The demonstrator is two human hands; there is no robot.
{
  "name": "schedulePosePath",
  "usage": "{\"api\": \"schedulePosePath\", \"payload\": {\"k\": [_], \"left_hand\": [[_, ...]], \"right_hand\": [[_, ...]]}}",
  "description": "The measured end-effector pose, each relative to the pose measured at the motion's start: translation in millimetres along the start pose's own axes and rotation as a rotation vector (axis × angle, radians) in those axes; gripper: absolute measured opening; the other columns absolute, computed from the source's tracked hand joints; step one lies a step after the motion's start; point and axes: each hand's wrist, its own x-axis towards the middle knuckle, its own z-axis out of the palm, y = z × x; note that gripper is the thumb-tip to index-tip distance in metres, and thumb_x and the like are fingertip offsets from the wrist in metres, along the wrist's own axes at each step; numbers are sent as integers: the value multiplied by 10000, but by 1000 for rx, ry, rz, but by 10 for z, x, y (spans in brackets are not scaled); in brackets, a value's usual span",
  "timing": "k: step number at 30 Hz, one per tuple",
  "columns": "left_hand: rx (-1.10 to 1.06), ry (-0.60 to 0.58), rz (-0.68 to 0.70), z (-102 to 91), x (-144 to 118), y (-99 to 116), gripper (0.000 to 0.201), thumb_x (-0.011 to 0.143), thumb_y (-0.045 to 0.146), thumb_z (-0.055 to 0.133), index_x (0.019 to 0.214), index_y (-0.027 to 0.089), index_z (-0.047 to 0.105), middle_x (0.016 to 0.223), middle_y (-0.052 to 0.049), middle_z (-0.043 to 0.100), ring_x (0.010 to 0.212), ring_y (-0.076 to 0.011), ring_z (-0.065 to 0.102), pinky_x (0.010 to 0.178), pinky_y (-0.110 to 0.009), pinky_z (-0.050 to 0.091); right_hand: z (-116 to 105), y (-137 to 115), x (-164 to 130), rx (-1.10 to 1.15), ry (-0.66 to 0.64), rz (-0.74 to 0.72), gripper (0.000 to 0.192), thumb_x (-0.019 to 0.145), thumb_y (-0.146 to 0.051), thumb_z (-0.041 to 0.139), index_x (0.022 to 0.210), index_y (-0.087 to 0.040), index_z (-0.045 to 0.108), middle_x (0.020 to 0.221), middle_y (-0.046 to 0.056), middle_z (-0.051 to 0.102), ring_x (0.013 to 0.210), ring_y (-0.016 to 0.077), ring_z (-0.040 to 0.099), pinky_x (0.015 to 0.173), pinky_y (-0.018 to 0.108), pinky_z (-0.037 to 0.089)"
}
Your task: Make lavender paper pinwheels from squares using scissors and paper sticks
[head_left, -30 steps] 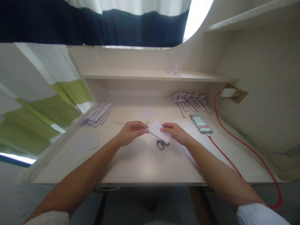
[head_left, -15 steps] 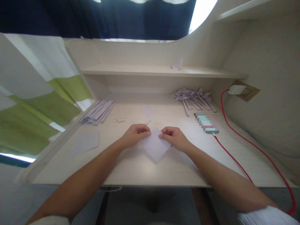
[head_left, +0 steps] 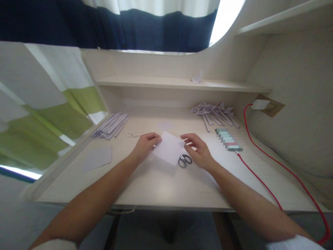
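Observation:
A square sheet of pale paper [head_left: 169, 148] is held up above the desk, tilted. My left hand [head_left: 147, 143] pinches its left edge between thumb and fingers. By the opposite corner is my right hand [head_left: 196, 147], its fingers and thumb spread apart; whether a fingertip touches the paper I cannot tell. Scissors [head_left: 185, 160] with dark handles lie on the desk below the right hand, their blades mostly hidden beneath the sheet. Behind the held paper, another pale piece of paper [head_left: 165, 125] lies flat.
Rolled paper sticks [head_left: 111, 125] are stacked at the left, near small pale bits [head_left: 134, 134] and a stack of paper [head_left: 98, 158]. At the back right lie paper pinwheels [head_left: 213, 113] on sticks. A phone [head_left: 229, 139] with a red cable [head_left: 257, 178] rests at the right.
The sheet has turned and shifted slightly left in my left hand. My right hand has opened and moved a little right from the paper. The scissors' handles have come into view.

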Motion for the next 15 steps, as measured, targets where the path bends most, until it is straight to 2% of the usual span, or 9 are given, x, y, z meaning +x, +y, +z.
{"api": "schedulePosePath", "payload": {"k": [3,5,8,10,15], "left_hand": [[-66,20,-11,1,14,-9,187,692,310,729,720,138,658,670,7,590,590,-110,517,537,-224,370],[-58,40,-13,0,20,-12,188,686,311,726,720,140,656,680,6,597,594,-113,525,544,-228,383],[-13,69,-6,0,23,-22,189,685,320,718,725,143,661,689,4,606,602,-121,536,551,-234,395],[18,73,8,3,21,-33,192,689,327,715,727,144,673,683,5,611,604,-122,537,556,-236,397],[103,-8,91,9,5,-46,168,672,304,721,698,140,701,664,-5,632,620,-127,541,593,-244,412]], "right_hand": [[5,-65,-7,-97,-59,-145,454,815,-113,584,1221,-303,653,1307,83,536,1183,243,544,918,386,512],[19,-98,-15,-142,-78,-194,423,797,-133,653,1180,-308,690,1350,90,501,1276,275,487,1015,437,461],[36,-127,-29,-184,-82,-221,260,812,-211,721,1052,-306,749,1362,86,497,1295,286,477,1068,468,412],[40,-138,-37,-201,-72,-229,165,847,-242,706,986,-305,766,1341,79,523,1280,275,491,1072,469,404],[39,-149,-42,-186,-45,-214,117,880,-252,673,948,-292,759,1256,78,592,1217,256,537,1048,461,427]]}}
